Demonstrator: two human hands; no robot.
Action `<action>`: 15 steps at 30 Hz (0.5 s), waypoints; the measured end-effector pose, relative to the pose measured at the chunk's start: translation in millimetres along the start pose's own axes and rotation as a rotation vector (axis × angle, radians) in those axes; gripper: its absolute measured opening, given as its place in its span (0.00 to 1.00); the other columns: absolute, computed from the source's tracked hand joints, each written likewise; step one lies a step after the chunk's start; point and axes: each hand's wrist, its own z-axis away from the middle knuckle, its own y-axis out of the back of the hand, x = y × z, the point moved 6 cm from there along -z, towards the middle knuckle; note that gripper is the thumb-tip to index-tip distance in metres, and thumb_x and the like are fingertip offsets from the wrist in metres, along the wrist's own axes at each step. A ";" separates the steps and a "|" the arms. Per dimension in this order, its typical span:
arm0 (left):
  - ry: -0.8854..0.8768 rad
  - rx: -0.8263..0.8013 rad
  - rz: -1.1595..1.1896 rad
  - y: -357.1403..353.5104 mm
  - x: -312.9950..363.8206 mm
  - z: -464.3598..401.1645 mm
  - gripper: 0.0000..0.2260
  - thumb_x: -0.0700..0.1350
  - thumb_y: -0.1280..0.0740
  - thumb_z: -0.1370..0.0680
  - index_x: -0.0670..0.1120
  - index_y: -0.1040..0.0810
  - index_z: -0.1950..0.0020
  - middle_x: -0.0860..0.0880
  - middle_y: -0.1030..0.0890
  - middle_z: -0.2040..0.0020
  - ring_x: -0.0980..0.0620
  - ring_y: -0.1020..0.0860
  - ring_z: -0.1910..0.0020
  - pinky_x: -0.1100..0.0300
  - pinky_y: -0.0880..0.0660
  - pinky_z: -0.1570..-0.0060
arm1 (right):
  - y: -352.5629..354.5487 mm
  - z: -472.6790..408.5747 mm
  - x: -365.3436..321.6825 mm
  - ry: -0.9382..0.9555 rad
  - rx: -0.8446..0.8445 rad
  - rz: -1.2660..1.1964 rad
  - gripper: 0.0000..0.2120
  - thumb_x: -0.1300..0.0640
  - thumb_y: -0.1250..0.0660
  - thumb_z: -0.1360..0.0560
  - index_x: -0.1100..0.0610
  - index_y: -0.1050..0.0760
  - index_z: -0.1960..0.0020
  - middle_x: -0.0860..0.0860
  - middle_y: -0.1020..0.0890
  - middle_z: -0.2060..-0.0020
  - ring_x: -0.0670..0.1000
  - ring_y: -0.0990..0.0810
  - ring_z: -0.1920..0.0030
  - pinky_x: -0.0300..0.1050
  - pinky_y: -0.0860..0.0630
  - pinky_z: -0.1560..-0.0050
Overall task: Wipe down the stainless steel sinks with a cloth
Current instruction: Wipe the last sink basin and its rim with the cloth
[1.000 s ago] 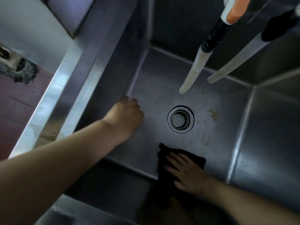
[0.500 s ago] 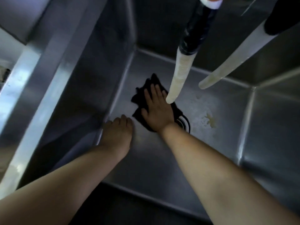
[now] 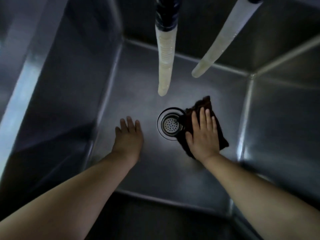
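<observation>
I look down into a deep stainless steel sink [image 3: 142,87]. A round drain strainer [image 3: 170,124] sits in the middle of its floor. My right hand [image 3: 202,134] lies flat, fingers straight, pressing a dark crumpled cloth [image 3: 222,139] onto the sink floor just right of the drain; the cloth's left edge overlaps the drain rim. My left hand [image 3: 129,135] rests flat on the bare sink floor left of the drain, fingers straight, holding nothing.
Two pale translucent hoses hang down into the basin from above: one [image 3: 165,61] ends above the drain, the other [image 3: 214,49] slants toward the back right. The sink's steep walls rise on all sides, with the left rim [image 3: 22,80] catching light.
My right hand has swept the cloth from the back left of the sink floor, across the drain, to its right side. The left hand stays planted on the floor. The view has moved closer.
</observation>
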 end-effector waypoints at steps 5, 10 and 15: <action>-0.034 0.020 -0.010 2.5 0.0 4.2 0.54 0.56 0.26 0.31 0.34 0.60 0.25 0.28 0.55 0.26 0.28 0.50 0.28 0.40 0.43 0.30 | -21.7 59.3 -61.3 0.178 -0.082 0.009 0.37 0.41 0.43 0.28 0.59 0.43 0.25 0.65 0.41 0.27 0.65 0.47 0.25 0.59 0.55 0.26; -0.047 0.038 0.008 -1.6 -1.0 1.2 0.50 0.55 0.29 0.28 0.35 0.60 0.25 0.29 0.55 0.26 0.29 0.50 0.27 0.41 0.42 0.29 | -41.3 109.6 -101.8 0.628 -0.155 0.076 0.37 0.36 0.47 0.27 0.55 0.46 0.24 0.60 0.47 0.25 0.60 0.53 0.24 0.57 0.56 0.27; -0.054 0.033 -0.010 -2.9 -0.2 0.3 0.56 0.61 0.27 0.33 0.35 0.61 0.25 0.29 0.54 0.26 0.29 0.49 0.28 0.42 0.40 0.31 | -39.8 131.0 -55.8 0.947 -0.144 0.189 0.36 0.36 0.40 0.29 0.51 0.39 0.26 0.55 0.42 0.26 0.55 0.45 0.25 0.55 0.51 0.27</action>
